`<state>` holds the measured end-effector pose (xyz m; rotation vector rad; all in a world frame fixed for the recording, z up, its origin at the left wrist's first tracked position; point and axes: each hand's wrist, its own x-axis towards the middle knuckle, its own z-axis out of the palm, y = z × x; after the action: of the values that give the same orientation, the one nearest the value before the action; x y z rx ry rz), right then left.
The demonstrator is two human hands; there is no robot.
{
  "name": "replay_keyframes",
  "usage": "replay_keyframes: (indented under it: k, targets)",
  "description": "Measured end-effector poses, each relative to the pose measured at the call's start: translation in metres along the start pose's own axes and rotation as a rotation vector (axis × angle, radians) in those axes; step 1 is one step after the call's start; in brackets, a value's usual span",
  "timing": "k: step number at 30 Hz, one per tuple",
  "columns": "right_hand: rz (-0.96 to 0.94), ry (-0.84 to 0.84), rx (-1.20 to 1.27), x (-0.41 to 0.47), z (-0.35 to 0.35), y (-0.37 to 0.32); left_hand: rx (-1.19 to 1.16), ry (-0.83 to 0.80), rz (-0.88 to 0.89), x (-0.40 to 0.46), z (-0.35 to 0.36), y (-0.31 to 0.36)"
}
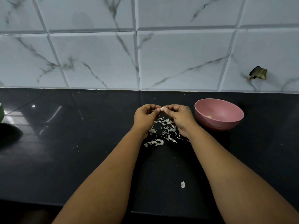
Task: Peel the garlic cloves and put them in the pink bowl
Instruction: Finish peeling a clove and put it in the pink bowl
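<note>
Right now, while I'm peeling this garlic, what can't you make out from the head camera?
- Clove: mostly covered by the fingertips of the left hand and right hand; how much skin is left is unclear.
- Bowl contents: a pale bit shows, the near wall hides the rest; no count possible.
- Green object: cut off by the left edge.
- Dark thing on the wall: too small to identify.

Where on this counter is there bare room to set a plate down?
Bare dark counter lies left of the left hand, up to the green object, and right of the pink bowl. The patch under both hands is crowded with garlic skins.
</note>
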<state>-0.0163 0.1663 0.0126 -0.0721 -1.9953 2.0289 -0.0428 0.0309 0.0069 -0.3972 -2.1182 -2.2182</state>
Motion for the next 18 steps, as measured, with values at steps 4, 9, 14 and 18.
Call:
replay_keyframes:
  k: [4, 9, 14, 18]
  targets:
    - [0.057, -0.027, 0.072, 0.000, 0.002, -0.002, -0.152, -0.038, -0.114, -0.002, 0.001, 0.004]
    - [0.141, -0.040, 0.205, -0.001, 0.003, -0.007, -0.346, -0.075, -0.282, -0.002, 0.002, 0.010]
    - [0.225, -0.015, 0.342, -0.003, 0.003, -0.013, -0.442, -0.092, -0.335, -0.004, 0.002, 0.012]
    - [0.257, -0.003, 0.333, -0.003, 0.004, -0.014, -0.435, -0.103, -0.325, -0.003, 0.002, 0.012]
